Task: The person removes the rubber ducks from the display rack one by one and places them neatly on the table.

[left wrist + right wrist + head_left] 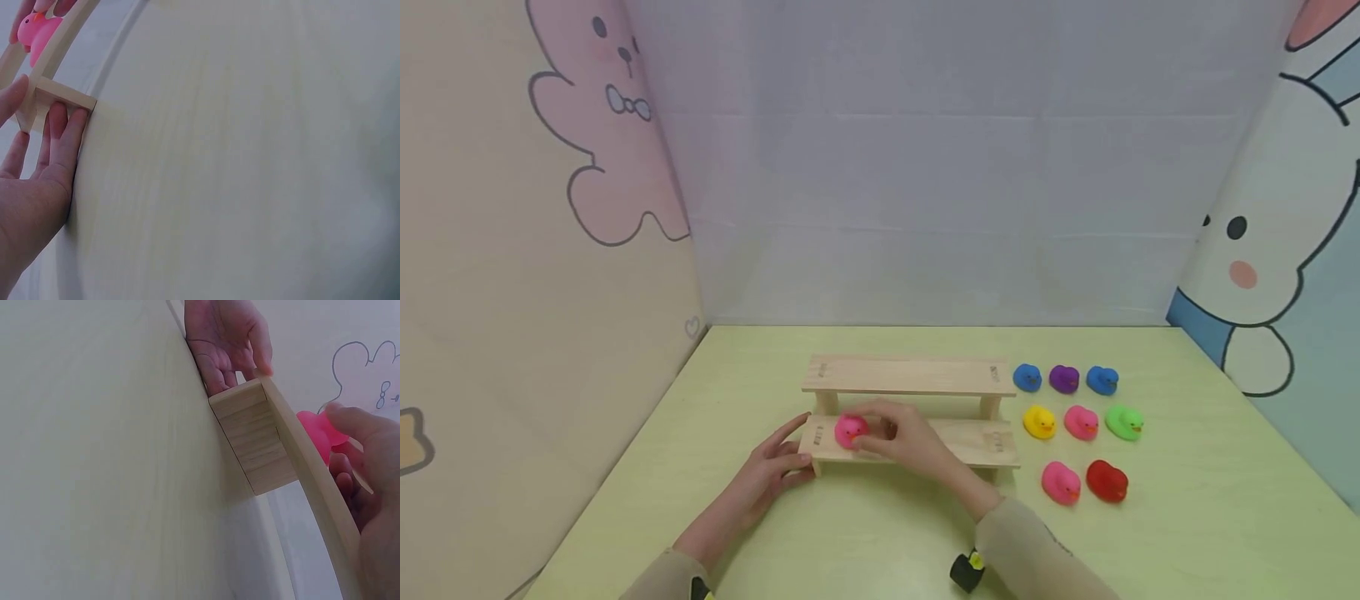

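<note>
A two-tier wooden shelf (910, 375) stands on the table. On the left part of its lower step sits a pink rubber duck (850, 431), which my right hand (904, 433) pinches between thumb and fingers. The right wrist view has the duck (320, 432) at the step's top face, partly covered by that hand (381, 462). My left hand (767, 473) holds the left end of the lower step. In the left wrist view the left hand's (37, 194) thumb lies over the board's edge and its other fingers touch the supporting leg (65, 94).
Right of the shelf, several rubber ducks stand in rows: blue (1027, 377), purple (1064, 379), yellow (1039, 422), green (1124, 422), pink (1062, 483) and red (1107, 481) among them. A small black object (967, 572) is by the right sleeve. Fabric walls (925, 167) enclose the table.
</note>
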{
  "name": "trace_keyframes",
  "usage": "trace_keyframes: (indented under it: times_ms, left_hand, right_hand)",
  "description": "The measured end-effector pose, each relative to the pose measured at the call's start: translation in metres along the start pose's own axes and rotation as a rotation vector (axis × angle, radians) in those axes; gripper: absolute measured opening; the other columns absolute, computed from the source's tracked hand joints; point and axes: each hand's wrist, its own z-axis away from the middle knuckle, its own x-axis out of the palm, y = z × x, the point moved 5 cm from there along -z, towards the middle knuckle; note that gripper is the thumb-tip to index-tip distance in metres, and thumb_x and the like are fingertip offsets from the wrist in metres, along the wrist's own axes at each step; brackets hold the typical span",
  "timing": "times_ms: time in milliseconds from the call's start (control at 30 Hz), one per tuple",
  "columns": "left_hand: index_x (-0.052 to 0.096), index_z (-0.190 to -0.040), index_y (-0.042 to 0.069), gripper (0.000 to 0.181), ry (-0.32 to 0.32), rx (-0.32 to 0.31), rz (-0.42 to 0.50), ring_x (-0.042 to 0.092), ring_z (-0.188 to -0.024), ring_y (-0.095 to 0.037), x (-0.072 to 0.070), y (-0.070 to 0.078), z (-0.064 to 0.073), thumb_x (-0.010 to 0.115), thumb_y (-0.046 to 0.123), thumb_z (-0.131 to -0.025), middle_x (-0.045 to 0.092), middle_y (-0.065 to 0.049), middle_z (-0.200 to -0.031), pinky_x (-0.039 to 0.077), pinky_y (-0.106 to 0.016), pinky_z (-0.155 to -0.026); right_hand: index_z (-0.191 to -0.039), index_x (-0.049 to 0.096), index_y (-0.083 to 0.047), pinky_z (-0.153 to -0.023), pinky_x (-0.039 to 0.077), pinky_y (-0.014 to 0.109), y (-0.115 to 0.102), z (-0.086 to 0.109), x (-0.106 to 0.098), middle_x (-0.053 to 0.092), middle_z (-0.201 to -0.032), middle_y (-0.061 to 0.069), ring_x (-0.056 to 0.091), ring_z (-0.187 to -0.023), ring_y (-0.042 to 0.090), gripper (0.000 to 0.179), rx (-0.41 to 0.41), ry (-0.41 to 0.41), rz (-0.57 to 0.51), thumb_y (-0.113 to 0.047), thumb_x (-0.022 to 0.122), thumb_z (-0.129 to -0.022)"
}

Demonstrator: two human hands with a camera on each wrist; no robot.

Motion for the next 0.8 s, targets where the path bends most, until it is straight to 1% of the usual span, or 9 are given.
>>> trace_keyframes:
  times_ms: [100, 267, 433, 600, 667, 800]
  left_hand:
    - [0.029, -0.151, 0.014, 0.07, 0.007, 0.002, 0.003, 0.058, -0.105, -0.03, 0.0003, 0.0009, 0.0003, 0.059, -0.002, -0.09, 0.053, -0.021, -0.121, 0.048, -0.042, -0.09]
    - [0.028, -0.151, 0.014, 0.07, -0.005, 0.002, -0.006, 0.058, -0.106, -0.029, 0.0013, 0.0015, 0.0001, 0.058, -0.002, -0.09, 0.053, -0.022, -0.121, 0.047, -0.042, -0.09]
    - [0.028, -0.151, 0.014, 0.071, -0.011, 0.001, -0.009, 0.057, -0.107, -0.03, 0.0017, 0.0011, 0.0001, 0.06, 0.0, -0.09, 0.052, -0.022, -0.123, 0.047, -0.042, -0.091]
    - [0.027, -0.151, 0.014, 0.071, -0.014, -0.006, -0.009, 0.058, -0.107, -0.029, 0.0006, -0.0008, 0.0008, 0.06, -0.001, -0.09, 0.053, -0.022, -0.123, 0.047, -0.042, -0.091]
    - [0.027, -0.151, 0.014, 0.071, -0.017, -0.006, -0.013, 0.058, -0.106, -0.029, 0.0003, -0.0011, 0.0009, 0.059, -0.001, -0.09, 0.053, -0.022, -0.122, 0.047, -0.042, -0.091]
    - [0.028, -0.151, 0.014, 0.071, -0.022, 0.005, -0.017, 0.058, -0.106, -0.03, 0.0006, -0.0001, 0.0004, 0.059, 0.0, -0.09, 0.053, -0.021, -0.121, 0.047, -0.042, -0.091]
  right_hand:
    - [-0.12, 0.068, -0.023, -0.054, 0.039, 0.023, -0.0012, -0.0004, 0.0008, 0.062, -0.096, -0.015, 0.046, -0.063, 0.009, 0.038, 0.012, 0.002, 0.026, -0.024, 0.076, -0.083]
    - [-0.12, 0.067, -0.025, -0.055, 0.039, 0.022, -0.0011, 0.0006, -0.0004, 0.062, -0.095, -0.016, 0.046, -0.063, 0.009, 0.039, 0.051, -0.008, 0.02, -0.021, 0.077, -0.082]
    - [-0.12, 0.067, -0.024, -0.055, 0.039, 0.022, -0.0009, 0.0011, -0.001, 0.061, -0.097, -0.017, 0.047, -0.063, 0.009, 0.039, 0.036, -0.007, 0.018, -0.02, 0.076, -0.083]
    - [-0.12, 0.068, -0.023, -0.053, 0.038, 0.022, -0.0005, 0.0018, 0.0, 0.062, -0.093, -0.013, 0.045, -0.061, 0.008, 0.038, 0.024, -0.016, -0.004, -0.021, 0.076, -0.083]
    - [-0.12, 0.068, -0.023, -0.052, 0.037, 0.021, 0.0004, 0.002, 0.0002, 0.061, -0.089, -0.011, 0.045, -0.06, 0.008, 0.038, 0.026, -0.019, -0.01, -0.022, 0.076, -0.083]
    - [-0.119, 0.068, -0.024, -0.051, 0.037, 0.022, 0.0008, 0.0012, -0.001, 0.06, -0.084, -0.008, 0.045, -0.06, 0.009, 0.038, 0.034, -0.01, -0.02, -0.022, 0.076, -0.083]
